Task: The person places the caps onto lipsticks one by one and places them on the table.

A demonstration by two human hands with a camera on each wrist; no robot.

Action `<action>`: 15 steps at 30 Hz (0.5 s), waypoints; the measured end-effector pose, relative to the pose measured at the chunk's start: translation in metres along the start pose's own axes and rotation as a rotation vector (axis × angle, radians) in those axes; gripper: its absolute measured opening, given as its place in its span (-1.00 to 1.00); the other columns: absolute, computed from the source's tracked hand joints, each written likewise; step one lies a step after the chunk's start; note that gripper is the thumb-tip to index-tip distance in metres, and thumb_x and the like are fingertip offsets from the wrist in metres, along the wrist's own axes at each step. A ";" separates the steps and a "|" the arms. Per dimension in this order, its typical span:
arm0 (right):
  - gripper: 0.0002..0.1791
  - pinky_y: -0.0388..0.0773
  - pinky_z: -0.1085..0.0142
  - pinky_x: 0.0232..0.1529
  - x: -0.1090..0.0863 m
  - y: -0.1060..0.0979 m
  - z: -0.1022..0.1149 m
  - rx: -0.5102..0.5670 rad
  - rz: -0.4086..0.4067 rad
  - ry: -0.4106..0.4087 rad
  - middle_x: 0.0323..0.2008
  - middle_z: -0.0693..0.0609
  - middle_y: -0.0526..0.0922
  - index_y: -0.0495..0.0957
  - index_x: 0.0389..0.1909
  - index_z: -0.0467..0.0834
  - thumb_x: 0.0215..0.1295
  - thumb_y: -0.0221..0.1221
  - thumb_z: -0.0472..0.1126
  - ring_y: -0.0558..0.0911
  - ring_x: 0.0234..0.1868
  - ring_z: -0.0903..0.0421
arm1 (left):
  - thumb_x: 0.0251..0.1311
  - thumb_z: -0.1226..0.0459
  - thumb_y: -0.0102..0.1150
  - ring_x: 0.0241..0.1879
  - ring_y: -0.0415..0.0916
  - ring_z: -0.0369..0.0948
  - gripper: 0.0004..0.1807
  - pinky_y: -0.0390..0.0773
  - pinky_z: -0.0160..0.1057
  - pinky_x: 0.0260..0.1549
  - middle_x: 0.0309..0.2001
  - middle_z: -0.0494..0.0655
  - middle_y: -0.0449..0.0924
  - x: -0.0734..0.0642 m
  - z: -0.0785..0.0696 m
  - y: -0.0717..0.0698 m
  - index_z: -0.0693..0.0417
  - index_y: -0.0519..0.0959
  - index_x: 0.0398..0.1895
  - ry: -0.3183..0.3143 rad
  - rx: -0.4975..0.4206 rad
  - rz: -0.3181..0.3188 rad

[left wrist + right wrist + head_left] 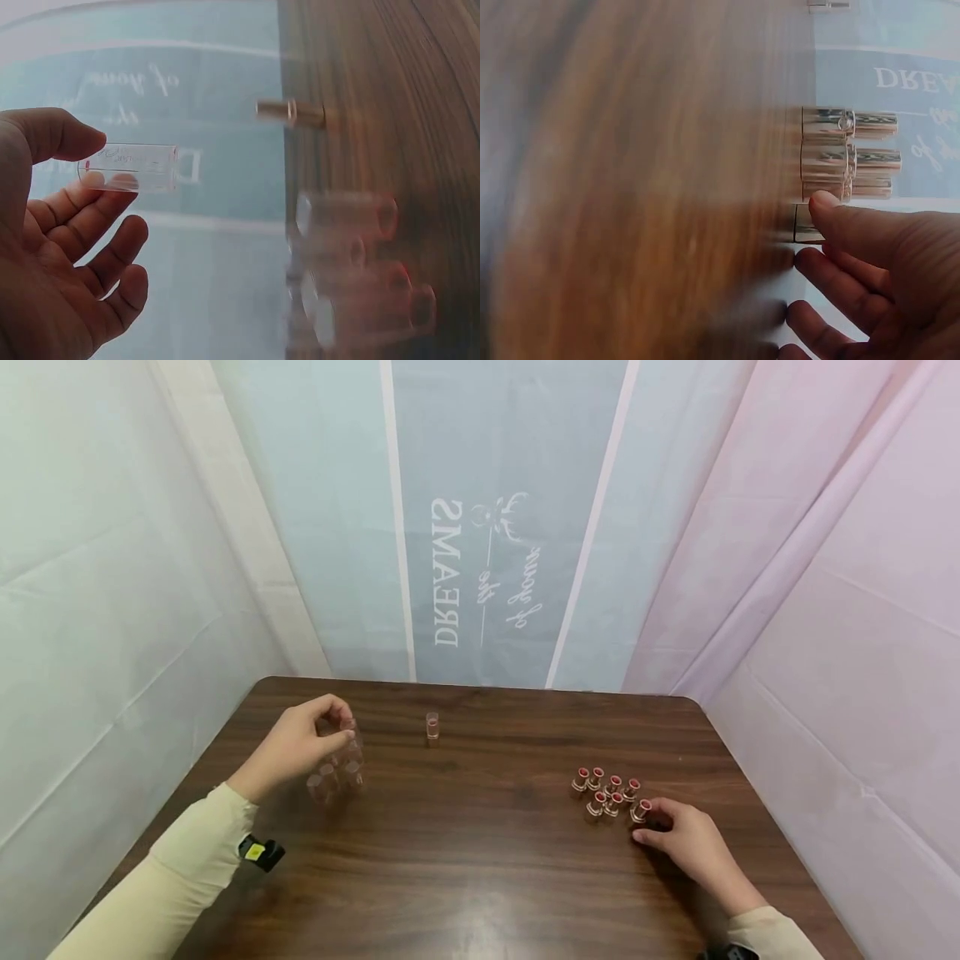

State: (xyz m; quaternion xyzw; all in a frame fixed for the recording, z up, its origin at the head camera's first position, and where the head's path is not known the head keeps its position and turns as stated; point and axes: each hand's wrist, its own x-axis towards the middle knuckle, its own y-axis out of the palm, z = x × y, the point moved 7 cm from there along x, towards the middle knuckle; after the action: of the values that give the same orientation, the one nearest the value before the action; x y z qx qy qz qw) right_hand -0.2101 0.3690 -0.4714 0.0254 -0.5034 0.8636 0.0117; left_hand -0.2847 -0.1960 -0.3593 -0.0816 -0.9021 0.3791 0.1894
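Observation:
My left hand (300,739) is raised at the table's left. In the left wrist view its thumb and fingertips pinch a clear cylindrical cap (131,166). More clear caps (327,772) stand below it on the table. At the right, my right hand (693,839) rests low beside the nearest gold lipstick tube (640,811). Its thumb and index finger lie around that tube without a plain grip; the thumb hides part of the tube in the right wrist view. Several other red-tipped lipstick tubes (613,785) stand upright just left of this hand.
One lone tube (432,727) with a pale upper part stands near the back of the brown wooden table (480,852). A blue-grey curtain (502,443) with white lettering hangs behind the far edge. Pale cloth walls (847,735) flank both sides.

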 end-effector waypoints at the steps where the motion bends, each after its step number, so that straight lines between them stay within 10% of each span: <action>1: -0.56 0.59 0.00 -0.10 0.001 0.001 0.001 0.001 0.003 0.003 -0.19 0.04 0.77 0.70 -0.08 -0.06 0.07 0.53 0.04 0.70 -0.12 0.01 | 0.36 0.25 0.28 -0.30 0.56 -0.14 -0.87 0.56 -0.24 -0.39 -0.21 -0.18 0.61 0.003 -0.005 0.003 -0.14 0.53 -0.15 0.004 -0.012 0.012; 15: -0.62 0.54 0.23 -0.29 0.001 -0.029 0.003 0.022 -0.190 0.050 -0.27 -0.01 0.77 0.67 -0.23 -0.10 0.17 0.48 0.11 0.68 -0.26 0.09 | 0.32 0.22 0.34 -0.27 0.54 -0.18 -0.86 0.54 -0.24 -0.34 -0.21 -0.20 0.61 0.032 -0.051 0.032 -0.12 0.58 -0.15 0.081 -0.088 0.073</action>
State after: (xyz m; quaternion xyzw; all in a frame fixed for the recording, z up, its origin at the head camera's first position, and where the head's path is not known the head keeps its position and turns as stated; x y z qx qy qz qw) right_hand -0.2100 0.3804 -0.4449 0.0515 -0.4885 0.8646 0.1060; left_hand -0.2936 -0.1306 -0.3407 -0.1378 -0.9059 0.3422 0.2079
